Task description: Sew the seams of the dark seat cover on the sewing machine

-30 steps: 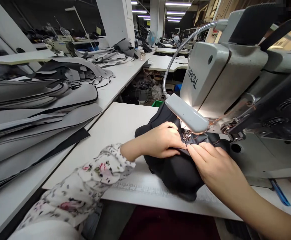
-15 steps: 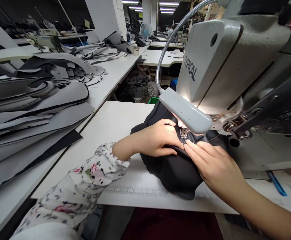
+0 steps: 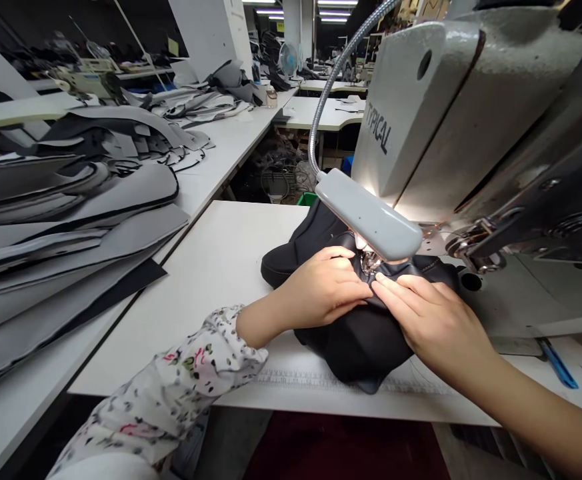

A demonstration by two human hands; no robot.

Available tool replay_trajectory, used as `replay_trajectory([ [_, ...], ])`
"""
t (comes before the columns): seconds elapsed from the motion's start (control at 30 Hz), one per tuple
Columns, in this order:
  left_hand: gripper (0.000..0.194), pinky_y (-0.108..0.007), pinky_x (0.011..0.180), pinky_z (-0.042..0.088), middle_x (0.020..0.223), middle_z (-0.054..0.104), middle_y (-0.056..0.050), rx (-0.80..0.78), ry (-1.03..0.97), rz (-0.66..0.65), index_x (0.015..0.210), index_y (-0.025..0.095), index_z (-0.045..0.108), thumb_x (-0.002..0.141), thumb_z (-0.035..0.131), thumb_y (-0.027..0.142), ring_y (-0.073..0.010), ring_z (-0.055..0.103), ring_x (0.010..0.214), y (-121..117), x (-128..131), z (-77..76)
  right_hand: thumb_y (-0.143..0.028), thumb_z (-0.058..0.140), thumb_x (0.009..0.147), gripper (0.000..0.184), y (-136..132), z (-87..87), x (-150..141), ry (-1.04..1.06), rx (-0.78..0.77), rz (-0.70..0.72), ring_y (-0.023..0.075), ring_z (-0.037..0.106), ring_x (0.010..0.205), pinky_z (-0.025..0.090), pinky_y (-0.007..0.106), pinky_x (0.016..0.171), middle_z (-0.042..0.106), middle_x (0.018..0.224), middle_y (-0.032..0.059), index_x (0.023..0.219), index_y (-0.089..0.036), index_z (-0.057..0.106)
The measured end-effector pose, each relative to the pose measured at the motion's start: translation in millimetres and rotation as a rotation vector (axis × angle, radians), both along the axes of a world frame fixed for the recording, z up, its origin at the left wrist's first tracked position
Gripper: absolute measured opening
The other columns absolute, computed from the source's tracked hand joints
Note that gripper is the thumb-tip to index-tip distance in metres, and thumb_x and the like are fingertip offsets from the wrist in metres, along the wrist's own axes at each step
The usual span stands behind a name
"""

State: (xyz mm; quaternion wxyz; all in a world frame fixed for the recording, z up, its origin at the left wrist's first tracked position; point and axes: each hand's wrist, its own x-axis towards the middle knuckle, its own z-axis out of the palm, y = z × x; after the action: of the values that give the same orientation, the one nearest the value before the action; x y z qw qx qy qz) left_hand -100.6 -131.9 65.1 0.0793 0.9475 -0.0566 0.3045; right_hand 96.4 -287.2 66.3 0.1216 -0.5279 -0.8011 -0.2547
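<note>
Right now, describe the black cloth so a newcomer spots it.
Find the big sewing machine at right, then the grey lamp before it. Below the lamp, left hand and right hand rest on the black cloth. Unlike the grey stack at left, it lies bunched.

1. Left hand (image 3: pixel 328 288), at eight o'clock from the presser foot (image 3: pixel 369 263), rests on black material (image 3: pixel 365 350).
2. Right hand (image 3: pixel 428 312), four o'clock, rests there too, just beside the left.
3. Grey lamp (image 3: pixel 369 217), twelve o'clock; sewing machine (image 3: pixel 421 113), one o'clock.
4. Grey panels (image 3: pixel 105 250), nine o'clock.
</note>
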Motion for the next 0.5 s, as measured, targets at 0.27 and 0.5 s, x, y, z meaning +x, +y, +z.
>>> replay_trajectory([
  [0.27,0.024,-0.036,0.113,0.042,0.093,0.078,0.001,0.077,-0.091,0.102,0.108,0.018,0.071,0.107,0.047,0.017,-0.0156,0.065,0.088,-10.9,1.6,-9.3,-0.008,0.037,0.108,0.036,4.1,-6.1,10.2,0.016,-0.001,0.023,0.0232,0.056,0.115,0.041,0.037,0.081,0.074,0.128,0.0091,0.129,-0.005,0.066],
  [0.5,0.023,-0.033,0.108,0.045,0.085,0.074,0.002,0.139,-0.147,0.201,0.105,0.017,0.071,0.106,0.048,0.014,-0.0150,0.061,0.082,-22.9,3.7,-13.0,-0.005,0.042,0.105,0.034,9.2,-9.8,19.2,0.014,0.019,0.062,0.0240,0.057,0.116,0.043,0.036,0.083,0.073,0.130,0.0095,0.129,-0.006,0.065],
])
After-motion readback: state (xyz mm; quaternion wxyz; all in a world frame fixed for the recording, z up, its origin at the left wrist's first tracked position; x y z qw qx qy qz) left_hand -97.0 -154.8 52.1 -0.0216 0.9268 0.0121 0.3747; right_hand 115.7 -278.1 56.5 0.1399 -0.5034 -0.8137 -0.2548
